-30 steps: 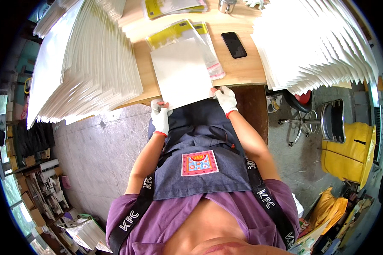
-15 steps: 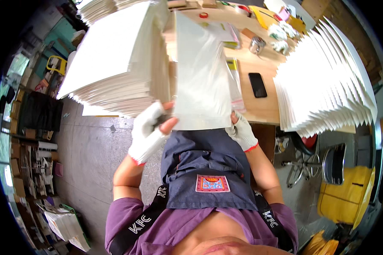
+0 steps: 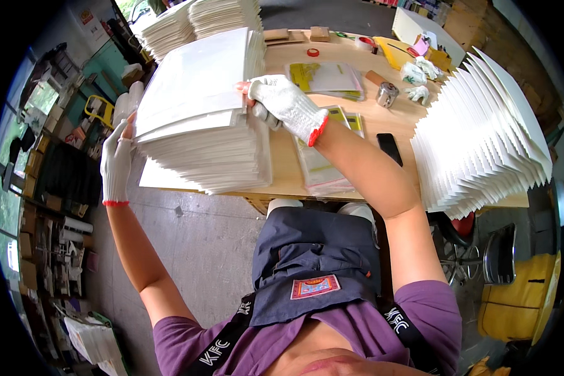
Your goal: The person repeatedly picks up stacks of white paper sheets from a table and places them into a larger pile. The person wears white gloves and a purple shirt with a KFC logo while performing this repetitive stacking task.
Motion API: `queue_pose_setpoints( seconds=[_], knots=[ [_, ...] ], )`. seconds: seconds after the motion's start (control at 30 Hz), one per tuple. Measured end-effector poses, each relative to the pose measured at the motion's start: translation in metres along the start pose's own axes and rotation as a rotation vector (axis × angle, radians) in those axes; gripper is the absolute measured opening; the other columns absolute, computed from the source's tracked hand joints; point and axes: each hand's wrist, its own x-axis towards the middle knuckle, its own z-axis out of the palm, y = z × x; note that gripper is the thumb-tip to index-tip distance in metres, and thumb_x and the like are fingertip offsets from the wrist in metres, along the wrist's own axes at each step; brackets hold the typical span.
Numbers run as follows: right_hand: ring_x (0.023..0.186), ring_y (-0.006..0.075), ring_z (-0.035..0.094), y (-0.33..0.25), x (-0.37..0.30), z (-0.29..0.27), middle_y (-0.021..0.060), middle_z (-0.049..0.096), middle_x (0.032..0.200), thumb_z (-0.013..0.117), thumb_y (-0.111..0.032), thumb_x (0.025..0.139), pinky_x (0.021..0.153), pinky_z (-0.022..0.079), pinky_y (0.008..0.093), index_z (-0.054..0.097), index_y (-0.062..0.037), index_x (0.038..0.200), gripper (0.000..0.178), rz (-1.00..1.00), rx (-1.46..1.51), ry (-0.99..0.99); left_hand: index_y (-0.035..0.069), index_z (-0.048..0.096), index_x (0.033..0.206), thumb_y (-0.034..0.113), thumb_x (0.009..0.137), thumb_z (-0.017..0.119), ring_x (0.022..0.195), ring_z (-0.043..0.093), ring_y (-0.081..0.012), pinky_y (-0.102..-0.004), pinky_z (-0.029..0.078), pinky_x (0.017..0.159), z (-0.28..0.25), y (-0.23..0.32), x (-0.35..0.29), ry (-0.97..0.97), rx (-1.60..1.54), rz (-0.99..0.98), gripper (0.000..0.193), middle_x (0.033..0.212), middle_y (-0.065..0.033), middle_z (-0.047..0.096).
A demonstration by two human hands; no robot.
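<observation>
A white sheet with a glossy, film-like surface (image 3: 191,78) lies on top of the tall stack of white sheets (image 3: 213,160) at the left of the table. My right hand (image 3: 285,106), in a white knit glove with bare fingertips, reaches across and pinches the sheet's right edge. At its near left corner, my left hand (image 3: 116,160), gloved the same way, has its fingers closed on the left edge. The near edges of the upper sheets are slightly out of line. Part of the right fingers is hidden behind the glove.
Clear plastic bags (image 3: 326,78) with yellow print lie mid-table, more under my right forearm. A black phone (image 3: 390,149), a metal cylinder (image 3: 387,94) and spare gloves (image 3: 418,94) are further right. A fanned white stack (image 3: 482,138) stands at the right edge, another stack (image 3: 225,25) behind.
Both hands have moved left and away from me, carrying the sheet from in front of my lap onto the left stack. The bags it covered now show.
</observation>
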Motion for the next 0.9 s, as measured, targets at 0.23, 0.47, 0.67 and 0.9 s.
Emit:
queue_pose_setpoints(
  seconds=[0.23, 0.47, 0.67, 0.9],
  knots=[
    [0.046, 0.0079, 0.048, 0.000, -0.068, -0.065, 0.0015, 0.055, 0.057, 0.046, -0.039, 0.093, 0.042, 0.036, 0.0209, 0.055, -0.0076, 0.075, 0.038, -0.180, 0.045, 0.120, -0.004, 0.042, 0.130, 0.007, 0.087, 0.047, 0.113, 0.049, -0.0193, -0.0282, 0.035, 0.099, 0.044, -0.001, -0.026, 0.397, -0.586, -0.178, 0.045, 0.125, -0.0137, 0.051],
    [0.059, 0.0091, 0.055, -0.053, -0.215, -0.156, 0.0016, 0.059, 0.069, 0.055, -0.022, 0.091, 0.054, 0.045, 0.0232, 0.058, -0.0043, 0.080, 0.021, -0.654, -0.810, 0.845, -0.004, 0.037, 0.132, 0.022, 0.096, 0.041, 0.122, 0.043, -0.0260, -0.0360, 0.033, 0.103, 0.141, -0.163, -0.138, 0.712, -1.113, -0.465, 0.045, 0.134, -0.0169, 0.042],
    [0.069, 0.0206, 0.062, -0.132, -0.325, -0.246, 0.0061, 0.064, 0.075, 0.057, -0.022, 0.085, 0.062, 0.049, 0.0330, 0.063, -0.0132, 0.090, 0.012, -0.532, -2.016, 1.272, 0.004, 0.055, 0.118, 0.008, 0.089, 0.044, 0.099, 0.056, -0.0231, -0.0335, 0.045, 0.088, 0.282, -0.175, -0.243, 0.394, -0.852, -0.773, 0.031, 0.114, -0.0145, 0.058],
    [0.086, 0.0281, 0.060, -0.148, -0.352, -0.286, 0.0117, 0.064, 0.092, 0.056, -0.026, 0.083, 0.076, 0.047, 0.0367, 0.065, -0.0155, 0.103, 0.024, -0.113, -1.991, 0.884, -0.007, 0.051, 0.118, 0.005, 0.090, 0.042, 0.098, 0.056, -0.0185, -0.0295, 0.045, 0.086, 0.338, -0.108, -0.230, -0.023, -0.762, -0.515, 0.032, 0.114, -0.0147, 0.058]
  ],
)
